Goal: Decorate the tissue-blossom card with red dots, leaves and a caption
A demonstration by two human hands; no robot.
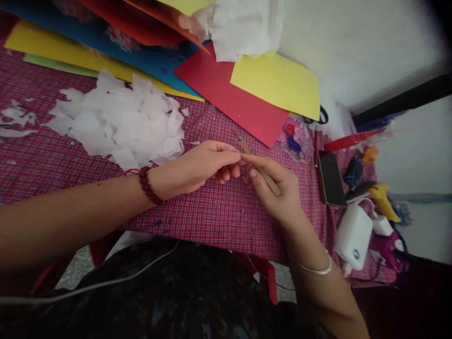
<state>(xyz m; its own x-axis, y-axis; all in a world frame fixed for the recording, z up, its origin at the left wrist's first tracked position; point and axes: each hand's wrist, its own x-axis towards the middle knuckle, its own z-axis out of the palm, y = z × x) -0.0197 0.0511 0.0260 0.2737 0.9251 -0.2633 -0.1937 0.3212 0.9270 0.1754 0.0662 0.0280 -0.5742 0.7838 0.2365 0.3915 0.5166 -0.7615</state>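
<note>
My left hand (pixel 206 165) reaches in over the table with its fingers curled and thumb pressed to the index finger. Anything between those fingertips is too small or hidden to make out. Touching them is the index fingertip of my right hand (pixel 282 183). A slim tan paintbrush (pixel 245 147) lies in the right hand, its narrow tip pointing up and left, its blunt end by the palm. Left of the hands, a heap of torn white paper pieces (pixel 123 120) is spread on the checked red tablecloth (pixel 212 216).
Red card (pixel 233 89) and yellow card (pixel 278 84) lie beyond the hands, beside stacked coloured sheets (pixel 106 61) and crumpled white paper (pixel 247 28). To the right are a dark phone (pixel 331 179), a white power bank (pixel 354 233) and scissors handles (pixel 323 115). A cable (pixel 134 273) crosses my lap.
</note>
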